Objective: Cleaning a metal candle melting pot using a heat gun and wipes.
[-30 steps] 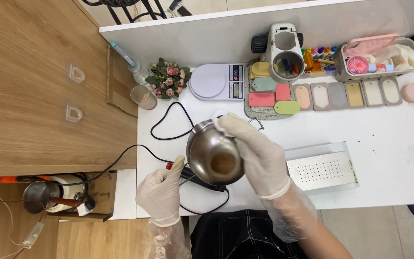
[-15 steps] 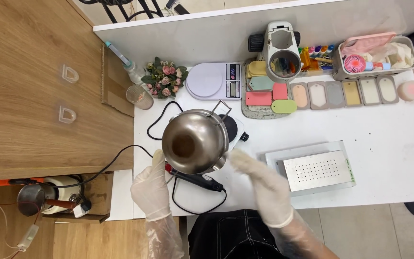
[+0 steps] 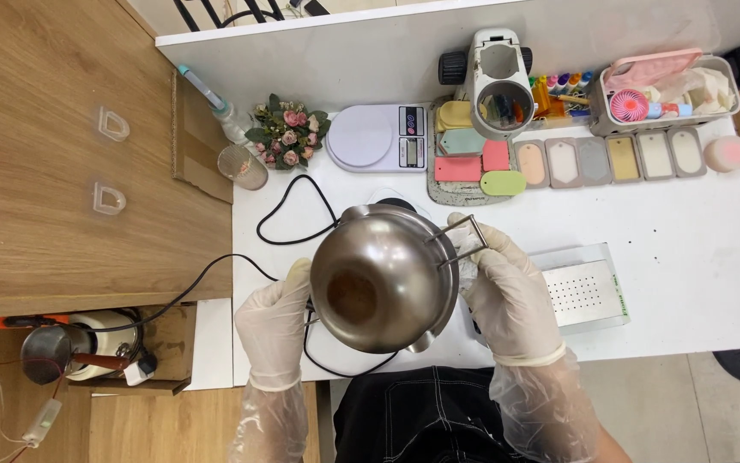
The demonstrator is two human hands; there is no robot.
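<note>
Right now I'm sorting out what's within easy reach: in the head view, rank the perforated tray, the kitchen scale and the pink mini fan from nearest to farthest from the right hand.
From the right hand:
1. Perforated tray, just beside it, to the right.
2. Kitchen scale, up and left, past the bowl.
3. Pink mini fan, in the far right bin.

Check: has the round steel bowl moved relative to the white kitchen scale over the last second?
Yes. The round steel bowl turned from tipped toward the right hand to open side up, sitting slightly further below the white kitchen scale, left hand at its rim.

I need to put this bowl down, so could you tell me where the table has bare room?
Bare white table lies right of the perforated metal box, below the mould row. The back edge is crowded: scale, flowers, coloured moulds.
</note>
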